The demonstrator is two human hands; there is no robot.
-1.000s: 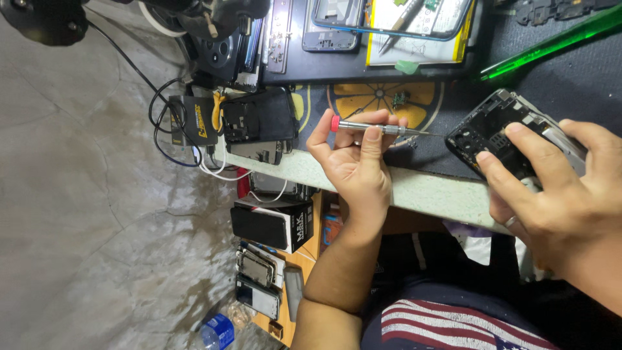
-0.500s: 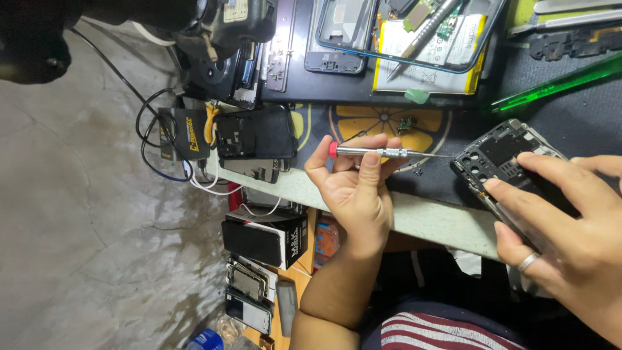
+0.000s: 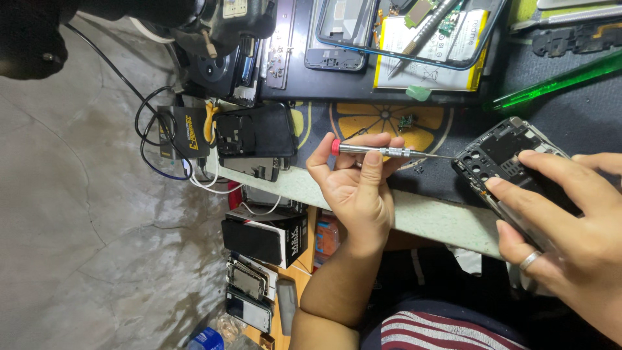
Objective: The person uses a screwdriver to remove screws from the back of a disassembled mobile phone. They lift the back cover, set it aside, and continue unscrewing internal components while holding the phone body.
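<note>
While the left hand point(image 3: 353, 188) keeps its fingers closed around the thin screwdriver point(image 3: 382, 151), the tool is now nearer to the opened phone point(image 3: 499, 152) than it was one second ago. Its red cap sits against the index finger and the thumb presses on the metal shaft. The fine tip points to the right and now ends just beside the left corner of the phone. I cannot tell if it already touches the phone, because the tip is too thin to see clearly.

The right hand point(image 3: 564, 220), which wears a ring point(image 3: 529, 260), also lies differently. Before, it gripped the phone more from the side. Now its fingers are spread flat across the open back, clamped on the phone and pressing it down on the dark mat with the orange slice picture point(image 3: 389, 120). The phone lies tilted near the pale edge of the desk point(image 3: 427, 217), its inner black plate facing up.

To my judgement, this means the phone is now steadied and the tool is brought in line with it, but the tip is not yet clearly set in any screw.

Farther back on the desk lie a green stick point(image 3: 557, 81), a flat battery point(image 3: 427, 58) and an empty phone frame point(image 3: 340, 32), well apart from both hands.
</note>
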